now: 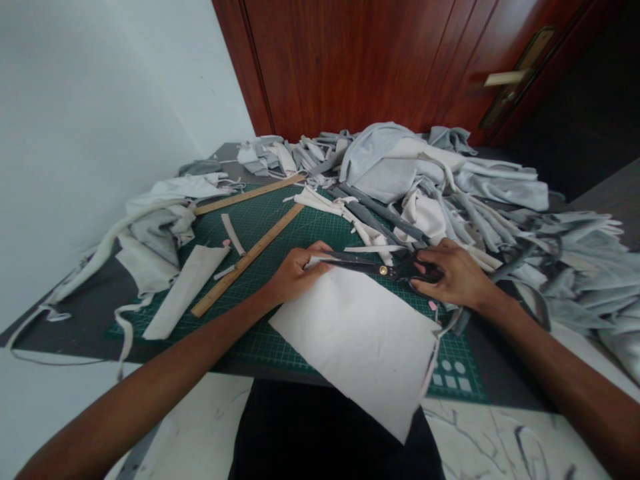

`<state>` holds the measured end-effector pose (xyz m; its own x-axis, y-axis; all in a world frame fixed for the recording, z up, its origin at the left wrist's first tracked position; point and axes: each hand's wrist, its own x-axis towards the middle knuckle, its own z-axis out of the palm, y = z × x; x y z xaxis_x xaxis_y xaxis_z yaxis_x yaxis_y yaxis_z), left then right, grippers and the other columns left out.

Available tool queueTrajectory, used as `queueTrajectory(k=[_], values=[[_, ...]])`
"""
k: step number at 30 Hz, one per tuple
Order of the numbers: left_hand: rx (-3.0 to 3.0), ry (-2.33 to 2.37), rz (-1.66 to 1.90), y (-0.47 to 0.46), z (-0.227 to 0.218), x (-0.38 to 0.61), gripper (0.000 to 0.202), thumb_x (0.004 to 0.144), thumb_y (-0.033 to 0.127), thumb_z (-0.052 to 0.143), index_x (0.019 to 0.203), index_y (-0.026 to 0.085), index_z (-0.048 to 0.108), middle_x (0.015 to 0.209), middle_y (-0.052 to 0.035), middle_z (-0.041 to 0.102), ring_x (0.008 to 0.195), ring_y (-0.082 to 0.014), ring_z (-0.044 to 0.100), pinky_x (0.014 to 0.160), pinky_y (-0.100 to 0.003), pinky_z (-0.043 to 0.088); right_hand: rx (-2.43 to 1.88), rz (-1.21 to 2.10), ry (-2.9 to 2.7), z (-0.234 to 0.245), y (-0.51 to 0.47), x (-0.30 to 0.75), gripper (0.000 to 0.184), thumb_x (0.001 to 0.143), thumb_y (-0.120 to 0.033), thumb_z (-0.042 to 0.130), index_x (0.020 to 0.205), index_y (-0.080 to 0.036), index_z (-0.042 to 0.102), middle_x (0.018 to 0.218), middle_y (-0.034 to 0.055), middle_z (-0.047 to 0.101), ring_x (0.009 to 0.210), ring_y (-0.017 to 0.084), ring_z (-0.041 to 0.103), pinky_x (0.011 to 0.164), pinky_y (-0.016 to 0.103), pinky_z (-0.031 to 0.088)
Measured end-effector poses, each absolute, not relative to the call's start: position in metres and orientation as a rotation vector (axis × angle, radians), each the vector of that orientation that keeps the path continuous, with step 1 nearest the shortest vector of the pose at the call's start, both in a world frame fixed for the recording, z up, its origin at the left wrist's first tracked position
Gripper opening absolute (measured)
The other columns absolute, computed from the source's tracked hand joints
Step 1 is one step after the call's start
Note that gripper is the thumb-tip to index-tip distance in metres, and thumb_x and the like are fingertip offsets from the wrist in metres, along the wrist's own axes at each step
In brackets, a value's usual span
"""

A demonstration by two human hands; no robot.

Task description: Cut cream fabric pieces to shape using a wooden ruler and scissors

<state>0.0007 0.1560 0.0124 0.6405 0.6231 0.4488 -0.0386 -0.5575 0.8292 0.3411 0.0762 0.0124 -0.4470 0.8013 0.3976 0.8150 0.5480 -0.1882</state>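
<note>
A white fabric piece (363, 340) hangs over the front edge of a green cutting mat (240, 350). Its upper left corner is pinched between the thumb and fingers of my left hand (300, 270). Black-handled scissors (370, 268) lie along the fabric's top edge, with their blade tips at my left fingers. My right hand (447, 273) is wrapped round the scissor handles. How far the blades are apart is hard to make out. Just beyond the scissors, a narrow white strip (373, 249) rests on the mat.
Two wooden rulers (247, 260) lie on the mat, left of centre. A flat cream strip (185, 293) is near the left front. Grey and white fabric is heaped at the back (390, 163) and along the right side (590, 267). Behind the table stands a red-brown door (350, 67).
</note>
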Motion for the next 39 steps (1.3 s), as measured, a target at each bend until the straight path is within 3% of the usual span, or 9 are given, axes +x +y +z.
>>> queueTrajectory(k=[10, 16, 39], values=[[1.984, 0.433, 0.967, 0.1579, 0.0105, -0.0003, 0.03, 0.097, 0.042, 0.065, 0.091, 0.016, 0.079, 0.092, -0.0073, 0.071, 0.084, -0.0161, 0.064, 0.075, -0.026, 0.048, -1.331, -0.157, -2.353, 0.0155, 0.0743, 0.3369, 0.025, 0.085, -0.042, 0.068, 0.075, -0.023, 0.054, 0.065, 0.0009, 0.059, 0.061, 0.021, 0.055, 0.07, 0.035, 0.036], [1.979, 0.45, 0.96, 0.1584, 0.0089, 0.0006, 0.034, 0.096, 0.045, 0.066, 0.083, 0.016, 0.076, 0.09, -0.0065, 0.069, 0.083, -0.0158, 0.062, 0.073, -0.026, 0.047, -1.313, -0.156, -2.36, 0.017, 0.0747, 0.3405, 0.03, 0.089, -0.046, 0.067, 0.074, -0.023, 0.055, 0.064, 0.0012, 0.06, 0.06, 0.02, 0.054, 0.069, 0.035, 0.035], [1.956, 0.511, 0.945, 0.1543, 0.0138, 0.0009, 0.041, 0.095, 0.053, 0.065, 0.083, 0.015, 0.075, 0.089, -0.0065, 0.069, 0.079, -0.0158, 0.062, 0.07, -0.026, 0.048, -1.358, -0.057, -2.317, 0.0144, 0.0748, 0.3397, 0.036, 0.09, -0.051, 0.065, 0.069, -0.024, 0.053, 0.062, 0.002, 0.06, 0.059, 0.02, 0.053, 0.068, 0.035, 0.036]])
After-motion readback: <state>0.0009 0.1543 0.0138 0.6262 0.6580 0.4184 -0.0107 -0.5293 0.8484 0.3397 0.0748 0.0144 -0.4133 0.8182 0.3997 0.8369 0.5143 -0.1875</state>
